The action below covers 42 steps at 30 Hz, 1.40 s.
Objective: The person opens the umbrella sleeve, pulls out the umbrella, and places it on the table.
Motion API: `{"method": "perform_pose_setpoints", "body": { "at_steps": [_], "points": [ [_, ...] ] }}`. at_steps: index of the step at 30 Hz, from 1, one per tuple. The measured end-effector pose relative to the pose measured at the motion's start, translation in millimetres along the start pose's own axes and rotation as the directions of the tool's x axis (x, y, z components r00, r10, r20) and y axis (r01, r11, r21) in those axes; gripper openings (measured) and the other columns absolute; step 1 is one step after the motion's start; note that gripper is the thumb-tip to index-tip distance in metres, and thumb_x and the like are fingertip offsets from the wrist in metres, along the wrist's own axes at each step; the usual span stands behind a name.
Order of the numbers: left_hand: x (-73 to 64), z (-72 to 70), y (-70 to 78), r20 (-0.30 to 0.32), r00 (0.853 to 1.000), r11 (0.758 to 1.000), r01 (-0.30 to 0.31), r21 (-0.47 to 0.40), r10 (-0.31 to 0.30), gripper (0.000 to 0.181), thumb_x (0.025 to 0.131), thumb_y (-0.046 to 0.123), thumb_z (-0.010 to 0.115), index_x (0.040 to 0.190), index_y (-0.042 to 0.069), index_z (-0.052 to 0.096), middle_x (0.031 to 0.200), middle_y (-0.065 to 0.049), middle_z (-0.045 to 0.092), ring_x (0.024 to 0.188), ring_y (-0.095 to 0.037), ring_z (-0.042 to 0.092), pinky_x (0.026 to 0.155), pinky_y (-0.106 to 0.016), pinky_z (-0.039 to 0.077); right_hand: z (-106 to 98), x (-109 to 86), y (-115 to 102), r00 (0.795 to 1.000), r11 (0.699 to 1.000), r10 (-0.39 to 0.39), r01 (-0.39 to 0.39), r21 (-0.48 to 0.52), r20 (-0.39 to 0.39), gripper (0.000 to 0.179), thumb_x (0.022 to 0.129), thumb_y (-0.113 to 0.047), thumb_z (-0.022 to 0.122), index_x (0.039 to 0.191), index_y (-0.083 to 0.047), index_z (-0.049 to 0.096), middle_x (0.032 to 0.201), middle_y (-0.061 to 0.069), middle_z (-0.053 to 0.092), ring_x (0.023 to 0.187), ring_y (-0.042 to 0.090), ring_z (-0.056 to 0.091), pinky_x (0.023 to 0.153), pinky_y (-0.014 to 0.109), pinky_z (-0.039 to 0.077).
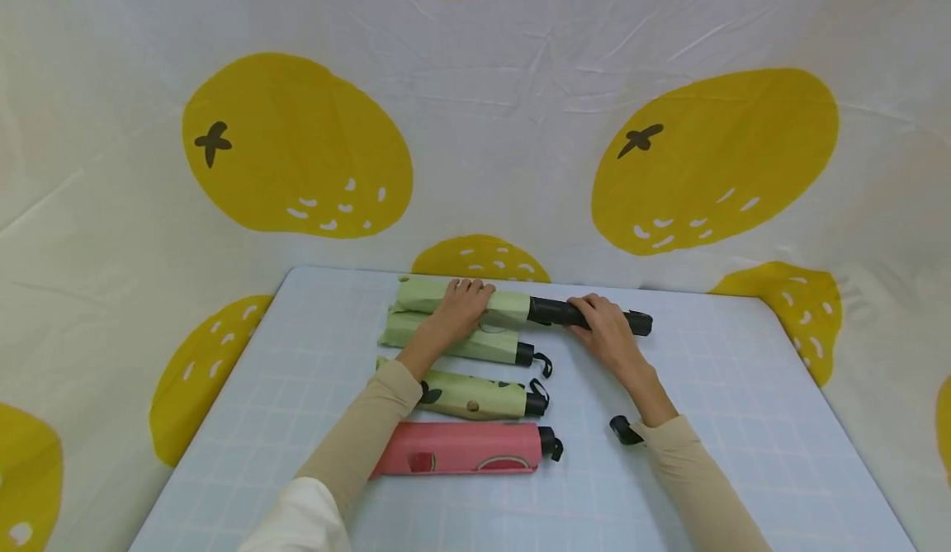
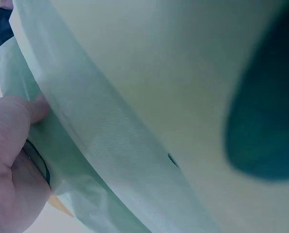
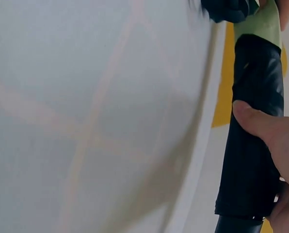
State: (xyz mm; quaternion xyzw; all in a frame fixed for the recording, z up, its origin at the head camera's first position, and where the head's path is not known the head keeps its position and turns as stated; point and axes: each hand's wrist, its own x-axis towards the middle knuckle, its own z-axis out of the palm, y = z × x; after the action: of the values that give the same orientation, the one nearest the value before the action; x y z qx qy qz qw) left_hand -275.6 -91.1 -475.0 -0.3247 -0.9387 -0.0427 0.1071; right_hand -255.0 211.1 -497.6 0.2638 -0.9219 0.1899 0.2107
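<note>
A person's two hands are well apart on one folded, light-green umbrella point(image 1: 509, 304) near the far edge of a pale desk point(image 1: 758, 370), the left hand point(image 1: 462, 309) clasped over its fabric and the right hand point(image 1: 605, 327) wrapped round its black, sleeve-like section point(image 1: 551, 311), thumb along the near side. Whether the umbrella's far right end touches the desk cannot be told. Just in front of it lies a second light-green umbrella point(image 1: 490, 344), its black handle and wrist loop pointing right. Nearer the person rest a yellow-green umbrella point(image 1: 475, 395) printed with dark leaf shapes and a red umbrella point(image 1: 475, 446) with watermelon prints, both partly covered by the beige left sleeve point(image 1: 364, 432). A short black end piece point(image 1: 622, 430) shows beside the right sleeve point(image 1: 694, 469), the rest of it hidden. Behind the desk hangs a white cloth point(image 1: 498, 139) patterned with large yellow fruit.
</note>
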Motion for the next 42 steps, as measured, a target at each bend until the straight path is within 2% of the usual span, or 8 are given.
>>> {"method": "perform_pose_setpoints", "body": {
  "at_steps": [6,14,21,27,33,37,42],
  "points": [
    [-1.2,0.2,-3.3,0.075,0.996,0.998,0.056,0.022,-0.057,0.038,0.100,0.011,0.069,0.134,0.003,0.055,0.127,-0.020,0.059,0.121,-0.041,0.054,0.108,-0.058,0.040,-2,-5.8,8,1.000,1.000,0.011,-0.012,0.019,0.009,0.047,0.079,-0.002,0.088,0.121,0.003,0.068,0.110,0.022,0.067,0.102,0.041,0.063,0.094,0.059,0.048],
    [4.1,0.9,-7.8,0.130,0.984,0.992,0.125,-0.006,-0.123,0.030,0.105,0.006,0.056,0.135,0.005,0.054,0.133,-0.020,0.053,0.124,-0.041,0.050,0.112,-0.059,0.036,-10,-12.0,25,1.000,0.999,0.020,-0.020,0.035,-0.002,0.046,0.080,0.000,0.087,0.122,0.004,0.068,0.110,0.023,0.067,0.104,0.042,0.062,0.095,0.060,0.046],
    [7.7,2.1,-8.8,0.165,0.976,0.989,0.145,0.007,-0.144,0.032,0.106,0.016,0.058,0.136,0.004,0.053,0.134,-0.020,0.052,0.124,-0.041,0.049,0.111,-0.056,0.038,-17,-20.5,41,0.999,0.999,0.028,-0.028,0.035,-0.015,0.046,0.079,0.001,0.086,0.122,0.005,0.068,0.109,0.023,0.066,0.102,0.043,0.061,0.093,0.061,0.046],
    [8.4,-0.4,-6.7,0.183,0.967,0.983,0.181,-0.017,-0.175,0.041,0.105,0.021,0.061,0.142,0.006,0.051,0.138,-0.020,0.052,0.128,-0.039,0.049,0.110,-0.053,0.040,-22,-29.9,53,0.999,0.998,0.048,-0.048,0.035,-0.015,0.046,0.079,0.002,0.086,0.121,0.004,0.068,0.107,0.022,0.066,0.102,0.043,0.061,0.091,0.062,0.046],
    [5.6,-3.8,-3.8,0.165,0.973,0.984,0.173,-0.049,-0.163,0.041,0.105,0.019,0.062,0.142,0.006,0.050,0.138,-0.019,0.052,0.127,-0.038,0.050,0.108,-0.052,0.042,-24,-39.4,64,0.998,0.998,0.054,-0.053,0.040,-0.032,0.044,0.079,-0.001,0.087,0.119,0.004,0.069,0.104,0.022,0.066,0.099,0.042,0.062,0.087,0.062,0.046],
    [3.1,-6.3,-1.7,0.121,0.985,0.988,0.133,-0.077,-0.123,0.043,0.104,0.018,0.064,0.143,0.004,0.050,0.137,-0.021,0.052,0.125,-0.039,0.051,0.106,-0.052,0.044,-25,-44.3,74,0.998,0.997,0.059,-0.058,0.042,-0.033,0.044,0.078,-0.002,0.088,0.118,0.005,0.070,0.103,0.023,0.066,0.096,0.042,0.063,0.085,0.063,0.047],
    [-0.1,-7.4,-1.3,0.060,0.994,0.991,0.092,-0.095,-0.086,0.043,0.103,0.018,0.065,0.141,0.003,0.052,0.134,-0.021,0.053,0.120,-0.039,0.054,0.102,-0.051,0.047,-28,-47.9,84,0.997,0.996,0.076,-0.076,0.046,0.011,0.045,0.080,-0.004,0.087,0.120,0.006,0.069,0.105,0.024,0.066,0.098,0.044,0.062,0.086,0.064,0.046]
  ]
}}
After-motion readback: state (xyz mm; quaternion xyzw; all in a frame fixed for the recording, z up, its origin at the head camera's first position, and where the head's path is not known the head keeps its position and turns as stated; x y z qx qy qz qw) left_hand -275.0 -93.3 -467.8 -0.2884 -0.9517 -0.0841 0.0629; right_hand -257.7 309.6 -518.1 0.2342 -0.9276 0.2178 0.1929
